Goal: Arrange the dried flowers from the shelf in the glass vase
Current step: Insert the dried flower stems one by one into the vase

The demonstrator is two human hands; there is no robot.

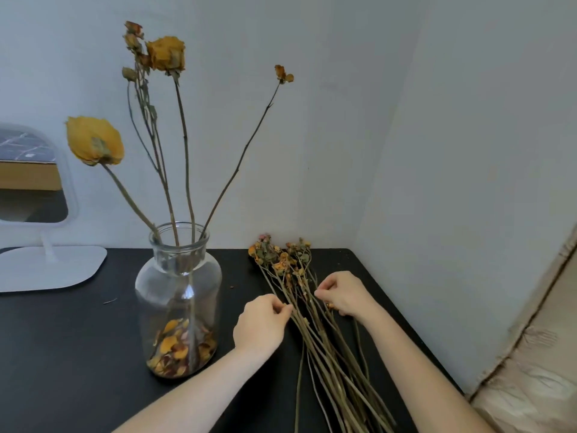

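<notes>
A clear glass vase (pixel 178 295) stands on the black shelf top (pixel 78 339), with loose dried petals at its bottom and several tall dried flowers (pixel 165 54) standing in it. To its right lies a bundle of dried flowers (pixel 315 332), heads toward the wall, stems toward me. My left hand (pixel 260 325) pinches a stem at the bundle's left edge. My right hand (pixel 342 292) pinches a stem on the bundle's right side, just below the flower heads.
A white table mirror (pixel 34 182) on a flat base stands at the back left. White walls meet in a corner behind the bundle. The shelf's right edge runs close to the wall, with crumpled beige material (pixel 530 385) beyond it.
</notes>
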